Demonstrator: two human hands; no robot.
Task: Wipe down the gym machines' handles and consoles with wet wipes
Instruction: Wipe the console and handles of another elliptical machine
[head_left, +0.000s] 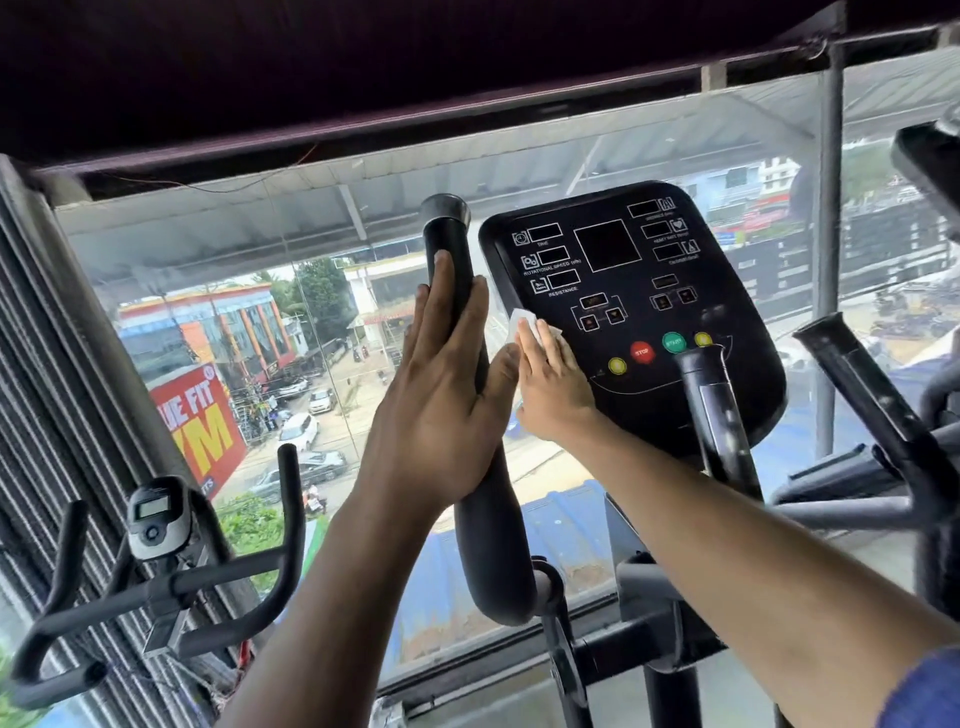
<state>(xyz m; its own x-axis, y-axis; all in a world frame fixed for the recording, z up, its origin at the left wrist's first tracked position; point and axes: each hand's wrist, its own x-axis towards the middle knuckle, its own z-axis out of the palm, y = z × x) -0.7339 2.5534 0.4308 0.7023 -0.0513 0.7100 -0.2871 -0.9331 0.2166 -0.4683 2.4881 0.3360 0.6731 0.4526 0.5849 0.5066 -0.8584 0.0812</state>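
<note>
Centre frame: right hand (553, 387) flat, fingers straight, pressing wet wipe (524, 325) on console (639, 291) lower-left edge. Left hand (441, 395) spread against handle (457, 291) (bracing, probably). Best: even pressure, overlapping passes, light over buttons.

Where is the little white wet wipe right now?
The small white wet wipe is pressed under the right hand against the black console's lower left edge, beside the black upright handle.
</note>
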